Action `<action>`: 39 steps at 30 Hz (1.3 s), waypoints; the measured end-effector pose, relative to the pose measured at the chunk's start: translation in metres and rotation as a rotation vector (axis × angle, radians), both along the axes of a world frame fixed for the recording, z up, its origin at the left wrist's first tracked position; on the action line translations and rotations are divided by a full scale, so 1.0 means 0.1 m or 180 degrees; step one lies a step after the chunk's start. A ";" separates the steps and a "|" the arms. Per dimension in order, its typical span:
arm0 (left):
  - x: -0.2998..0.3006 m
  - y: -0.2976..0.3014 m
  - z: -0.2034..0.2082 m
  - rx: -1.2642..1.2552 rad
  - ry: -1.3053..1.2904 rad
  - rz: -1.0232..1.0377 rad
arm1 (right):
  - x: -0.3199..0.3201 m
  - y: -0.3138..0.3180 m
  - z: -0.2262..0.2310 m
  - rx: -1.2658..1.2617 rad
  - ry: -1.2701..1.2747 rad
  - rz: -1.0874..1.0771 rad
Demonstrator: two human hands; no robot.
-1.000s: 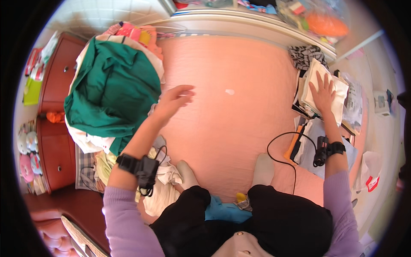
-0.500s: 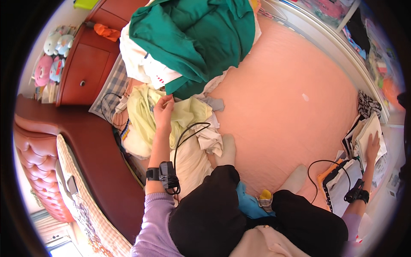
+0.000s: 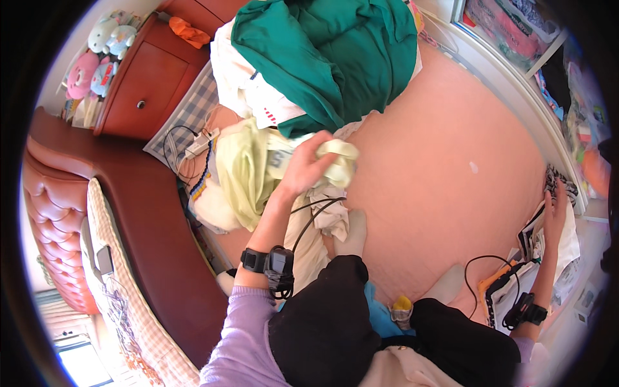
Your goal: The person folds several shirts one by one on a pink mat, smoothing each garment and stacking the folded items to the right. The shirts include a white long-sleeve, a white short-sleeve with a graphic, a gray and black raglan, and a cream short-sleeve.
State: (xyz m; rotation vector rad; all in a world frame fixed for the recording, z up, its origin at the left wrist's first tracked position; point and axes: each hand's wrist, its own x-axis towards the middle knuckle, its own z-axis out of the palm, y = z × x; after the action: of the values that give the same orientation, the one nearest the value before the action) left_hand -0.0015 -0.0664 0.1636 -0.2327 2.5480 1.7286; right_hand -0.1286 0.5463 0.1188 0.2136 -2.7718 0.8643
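Note:
My left hand (image 3: 308, 166) is closed on a pale yellow-green garment (image 3: 240, 177), with a bunched part of it lifted at the fingers. The rest of that garment lies over a heap of light clothes left of my foot. Just beyond the hand is a large green garment (image 3: 322, 61) piled on white cloth (image 3: 232, 80). My right hand (image 3: 554, 213) rests with fingers stretched out against a stack of folded clothes (image 3: 569, 242) at the right. A black-and-white patterned cloth (image 3: 562, 184) lies by its fingertips.
Pink sheeting (image 3: 445, 174) covers the surface between the two piles. A red-brown cabinet (image 3: 145, 84) and a padded headboard (image 3: 55, 226) stand at the left. Near the cabinet lies a white power strip (image 3: 201, 143) with cords. Sliding-door shelves (image 3: 516, 39) line the right.
My left hand has moved right and taken hold of the pale yellow-green garment, pulling part of it along. My right hand has slid a little farther up the folded stack. The view has shifted.

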 end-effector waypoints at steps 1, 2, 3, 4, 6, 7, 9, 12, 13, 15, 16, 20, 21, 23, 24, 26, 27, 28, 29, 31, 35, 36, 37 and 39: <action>-0.08 0.18 0.16 0.0468 0.0071 -0.0335 | 0.04 -0.27 0.04 -0.0629 -0.0380 0.0116; -0.16 0.39 0.31 0.0969 0.0239 -0.0725 | 0.09 -0.52 0.12 -0.1259 -0.0840 0.0030; -0.24 0.59 0.43 0.1049 0.0181 -0.1150 | 0.16 -0.74 0.20 -0.1583 -0.1225 0.0532; -0.31 0.81 0.52 0.1190 0.0380 -0.1649 | 0.26 -0.97 0.26 -0.1931 -0.1631 0.0889; -0.42 1.32 0.58 0.0988 0.0897 -0.2512 | 0.43 -1.43 0.27 -0.3044 -0.2637 0.1524; -0.41 1.59 0.56 0.1008 0.0450 -0.2892 | 0.54 -1.59 0.28 -0.3191 -0.3082 0.1517; -0.32 1.91 0.46 0.1106 0.0250 -0.3510 | 0.67 -1.88 0.18 -0.3356 -0.4029 0.1103; -0.30 2.07 0.11 0.1231 0.0074 -0.3845 | 0.70 -2.00 0.06 -0.3185 -0.4179 0.1205; -0.36 1.94 -0.04 0.1402 -0.0212 -0.3703 | 0.72 -1.96 0.04 -0.2952 -0.4126 0.1219; -0.53 1.64 -0.35 0.0875 -0.0065 -0.2823 | 0.72 -1.81 0.05 -0.3280 -0.3818 0.0896; -0.63 1.45 -0.50 -0.0061 0.0505 -0.2368 | 0.71 -1.75 0.06 -0.3477 -0.3670 0.0831; -0.56 0.92 -0.99 -0.2079 0.0470 -0.1464 | 0.63 -1.50 0.15 -0.3496 -0.3530 0.0653; -0.50 0.87 -1.07 -0.2273 -0.0003 -0.1581 | 0.64 -1.45 0.18 -0.3595 -0.3467 0.0665; -0.50 0.78 -1.13 -0.1986 -0.0616 -0.2180 | 0.62 -1.31 0.28 -0.3810 -0.3471 0.0599; -0.52 0.76 -1.10 -0.1493 -0.0759 -0.2650 | 0.63 -1.25 0.32 -0.3803 -0.3495 0.0407; -0.58 0.80 -0.92 -0.0556 -0.1014 -0.3103 | 0.66 -1.12 0.46 -0.3435 -0.3318 0.0484; -0.62 0.85 -0.79 -0.0126 -0.1132 -0.3098 | 0.66 -1.05 0.54 -0.2978 -0.3189 0.0450; -0.65 0.90 -0.61 0.0303 -0.1244 -0.3086 | 0.66 -1.00 0.62 -0.2521 -0.3049 0.0413; -0.69 0.90 -0.40 0.0543 -0.1537 -0.3047 | 0.70 -0.94 0.71 -0.2435 -0.3015 0.0504; -0.76 0.83 0.05 0.1186 -0.2070 -0.3012 | 0.72 -0.83 0.89 -0.2037 -0.3232 0.0810; -1.02 0.64 0.67 0.1432 -0.1341 -0.2900 | 0.71 -0.72 1.04 -0.2266 -0.3156 0.1037; -1.16 0.66 0.69 0.1514 -0.1110 -0.2447 | 0.66 -0.69 1.03 -0.2432 -0.3114 0.0975; -1.34 0.71 0.66 0.1542 -0.0737 -0.2027 | 0.54 -0.70 0.94 -0.2660 -0.2864 0.0589; -1.69 0.78 0.56 0.1426 -0.0134 -0.1046 | 0.26 -0.67 0.74 -0.3437 -0.1973 0.0229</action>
State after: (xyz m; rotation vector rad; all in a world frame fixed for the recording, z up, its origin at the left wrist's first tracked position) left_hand -0.1705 0.0115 0.2196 0.1601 1.9563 2.0522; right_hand -0.1026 0.4796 0.1924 -0.1839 -2.2692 2.5939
